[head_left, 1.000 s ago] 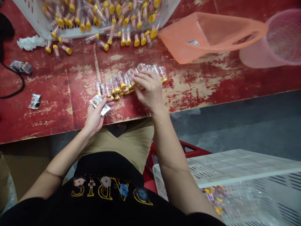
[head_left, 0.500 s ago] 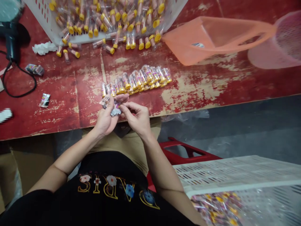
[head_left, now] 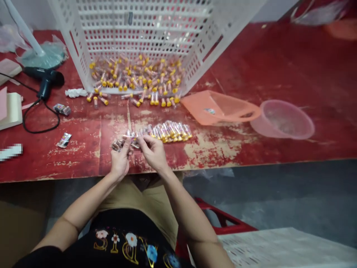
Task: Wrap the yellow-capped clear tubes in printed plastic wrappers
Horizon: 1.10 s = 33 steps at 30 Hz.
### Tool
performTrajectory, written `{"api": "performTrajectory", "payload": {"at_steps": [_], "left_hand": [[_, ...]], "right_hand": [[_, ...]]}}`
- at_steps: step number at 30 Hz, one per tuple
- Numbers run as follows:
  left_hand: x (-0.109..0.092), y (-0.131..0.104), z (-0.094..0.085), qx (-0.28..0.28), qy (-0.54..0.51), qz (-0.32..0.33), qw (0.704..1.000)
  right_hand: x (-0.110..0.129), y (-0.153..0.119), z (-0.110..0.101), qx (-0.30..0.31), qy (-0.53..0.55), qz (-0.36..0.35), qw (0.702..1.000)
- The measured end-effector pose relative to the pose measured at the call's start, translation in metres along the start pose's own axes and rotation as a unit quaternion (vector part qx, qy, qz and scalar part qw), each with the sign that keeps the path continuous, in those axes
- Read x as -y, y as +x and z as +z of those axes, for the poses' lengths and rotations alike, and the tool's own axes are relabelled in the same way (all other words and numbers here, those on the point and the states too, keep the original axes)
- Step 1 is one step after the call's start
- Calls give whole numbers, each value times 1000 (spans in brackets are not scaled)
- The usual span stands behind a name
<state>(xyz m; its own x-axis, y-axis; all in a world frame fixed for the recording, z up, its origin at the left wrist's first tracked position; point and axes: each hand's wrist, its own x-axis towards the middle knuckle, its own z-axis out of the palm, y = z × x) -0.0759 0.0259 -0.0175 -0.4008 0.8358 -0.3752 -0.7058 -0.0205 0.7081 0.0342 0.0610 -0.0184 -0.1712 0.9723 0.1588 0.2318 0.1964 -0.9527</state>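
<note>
My left hand is closed on a bunch of small printed wrappers, which stick out past the thumb on the left. My right hand pinches the right end of a thin piece that spans between both hands; its exact shape is blurred. Just beyond my fingers lies a slanting row of small clear tubes with yellow caps, several of them with printed labels, packed side by side on the red table.
A white plastic crate lies open toward me, with yellow-capped tubes spilling out. An orange scoop and a pink basket lie to the right. At left are a black hair dryer with its cord and a small packet.
The view has tilted up, showing more of the crate and the back of the table. My hands have turned, the left palm now facing less upward, and the wrappers have shifted leftward.
</note>
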Motion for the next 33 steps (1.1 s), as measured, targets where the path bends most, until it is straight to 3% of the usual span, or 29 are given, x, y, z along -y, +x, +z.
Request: {"api": "performTrajectory", "payload": {"at_steps": [3,6,8,10,13,15,17,20,26,30,33], "left_hand": [[-15,26,0,-16,-39,13,999],[-28,40,-4,9,-57,-23,998],[-35,42,-9,11,-68,-47,997],[-40,42,-13,7,-79,-69,994],[-45,40,-15,10,-100,-108,989],[-45,39,-13,16,-107,-126,986],[-42,34,-9,26,-104,-139,985],[-34,22,2,50,-85,-154,983],[-18,-8,20,120,-14,-189,974],[-13,-23,29,138,30,-171,975],[-11,-33,35,147,69,-156,974]], "right_hand": [[-19,88,8,8,-146,-3,989],[-36,176,20,-28,-336,54,940],[-43,210,28,-21,-375,80,923],[-44,214,29,1,-368,78,926],[-32,165,13,37,-288,20,957],[-16,109,-6,44,-130,-62,989],[3,50,-25,11,-35,-110,993],[23,-13,-43,-22,-46,-169,984],[30,-52,-72,-82,-158,-244,953],[34,-70,-91,-81,-207,-288,932],[37,-82,-98,-102,-193,-287,933]]}}
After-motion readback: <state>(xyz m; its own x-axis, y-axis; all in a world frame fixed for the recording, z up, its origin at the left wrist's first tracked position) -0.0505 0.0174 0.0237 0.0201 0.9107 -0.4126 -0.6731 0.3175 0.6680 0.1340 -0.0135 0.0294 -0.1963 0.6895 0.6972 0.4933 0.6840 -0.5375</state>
